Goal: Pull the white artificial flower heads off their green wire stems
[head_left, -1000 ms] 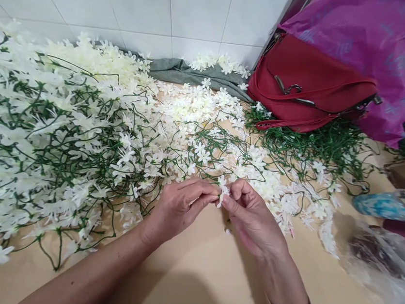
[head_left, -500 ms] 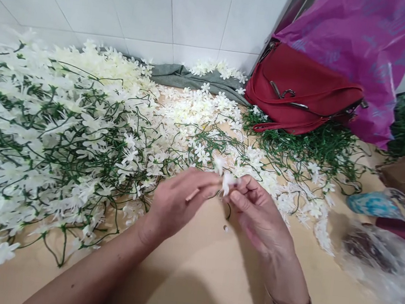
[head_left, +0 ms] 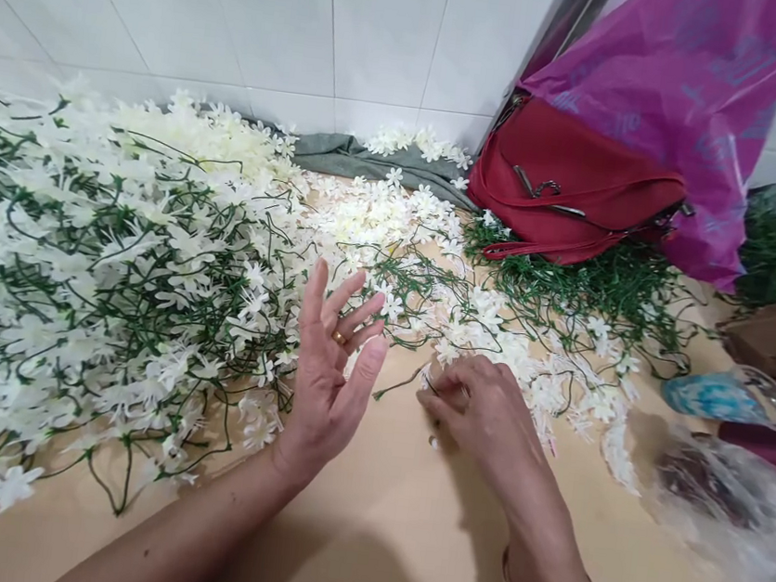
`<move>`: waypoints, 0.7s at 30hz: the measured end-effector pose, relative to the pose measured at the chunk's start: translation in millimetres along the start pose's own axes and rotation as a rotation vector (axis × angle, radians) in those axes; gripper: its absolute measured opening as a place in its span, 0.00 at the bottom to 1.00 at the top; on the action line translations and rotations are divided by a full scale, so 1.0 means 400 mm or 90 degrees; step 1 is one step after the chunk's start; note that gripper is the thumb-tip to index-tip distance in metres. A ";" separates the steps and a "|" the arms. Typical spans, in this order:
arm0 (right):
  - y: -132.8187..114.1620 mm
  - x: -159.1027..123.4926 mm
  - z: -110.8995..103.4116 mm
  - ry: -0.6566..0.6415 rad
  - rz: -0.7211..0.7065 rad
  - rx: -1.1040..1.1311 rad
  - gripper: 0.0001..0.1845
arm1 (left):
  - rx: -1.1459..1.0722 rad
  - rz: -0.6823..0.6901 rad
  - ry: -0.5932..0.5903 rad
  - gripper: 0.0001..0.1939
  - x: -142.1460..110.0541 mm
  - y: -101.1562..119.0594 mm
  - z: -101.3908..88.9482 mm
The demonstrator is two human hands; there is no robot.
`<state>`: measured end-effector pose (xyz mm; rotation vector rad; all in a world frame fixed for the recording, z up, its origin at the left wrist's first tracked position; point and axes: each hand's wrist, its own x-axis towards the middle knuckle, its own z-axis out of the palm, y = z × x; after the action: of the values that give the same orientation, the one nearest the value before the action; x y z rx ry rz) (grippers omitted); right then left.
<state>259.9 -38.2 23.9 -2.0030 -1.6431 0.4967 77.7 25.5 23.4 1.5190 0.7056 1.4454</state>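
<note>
My left hand (head_left: pixel 333 373) is raised above the table, palm turned up and fingers spread, with nothing in it. A gold ring is on one finger. To its right, my right hand (head_left: pixel 479 409) is low over the table, back up, thumb and forefinger pinched together. A thin green artificial stem (head_left: pixel 400 386) runs along the table to those fingertips; its far end is hidden by the hand. Left of my hands rises a big heap of white artificial flowers on green stems (head_left: pixel 117 269). Loose white petals (head_left: pixel 369 214) lie beyond them.
A red handbag (head_left: pixel 575 182) and a purple plastic bag (head_left: pixel 695 111) stand at the back right on green stems (head_left: pixel 570 288). A clear cup with blue markings (head_left: pixel 718 399) and a clear plastic bag (head_left: pixel 733 517) lie at the right. White tiles (head_left: pixel 390 30) wall off the back.
Both hands were together on a small white flower. They have since parted; the left has opened and turned palm up, without the flower. The right has lowered to a green stem on the table.
</note>
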 end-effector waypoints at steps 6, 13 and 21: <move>0.015 0.007 -0.003 -0.010 -0.018 -0.104 0.10 | 0.210 0.133 -0.135 0.14 0.012 -0.014 -0.012; 0.016 -0.006 0.003 -0.021 -0.086 -0.194 0.12 | 0.345 0.112 -0.335 0.14 -0.021 -0.042 0.001; -0.002 -0.010 0.006 -0.036 -0.119 -0.091 0.13 | 0.373 0.101 -0.380 0.11 -0.026 -0.032 0.003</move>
<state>257.2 -41.8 22.3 -1.9250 -1.9263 0.3792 79.7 21.8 7.3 2.3622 0.6699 0.8297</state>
